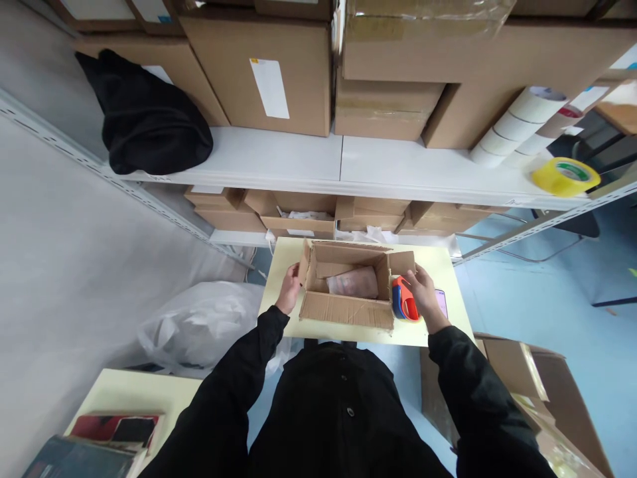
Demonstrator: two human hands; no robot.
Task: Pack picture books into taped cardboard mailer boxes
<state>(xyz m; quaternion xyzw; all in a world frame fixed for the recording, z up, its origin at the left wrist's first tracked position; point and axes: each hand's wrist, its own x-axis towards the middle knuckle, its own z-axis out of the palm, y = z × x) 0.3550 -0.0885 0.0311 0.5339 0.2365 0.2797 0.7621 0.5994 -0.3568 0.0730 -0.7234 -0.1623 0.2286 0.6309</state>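
An opened cardboard box [348, 310] sits on a small pale yellow table [279, 265], its flaps folded outward. Inside it lies a clear-wrapped packet [354, 283] with pinkish contents. My left hand [289, 290] grips the box's left flap, fingers closed at its edge. On the other side, my right hand [423, 292] has the right flap between thumb and fingers. Just beneath that hand stands a red-and-blue tape dispenser [408, 305], and a phone [441, 302] with a lit screen lies to the right, partly covered by my wrist.
A shelf [298, 159] ahead carries large cartons, a black cloth bundle [149, 116], white tape rolls [517, 126] and yellow tape [566, 176]. A plastic bag [204, 322] is at left, books [79, 458] at lower left, an open carton [562, 398] at lower right.
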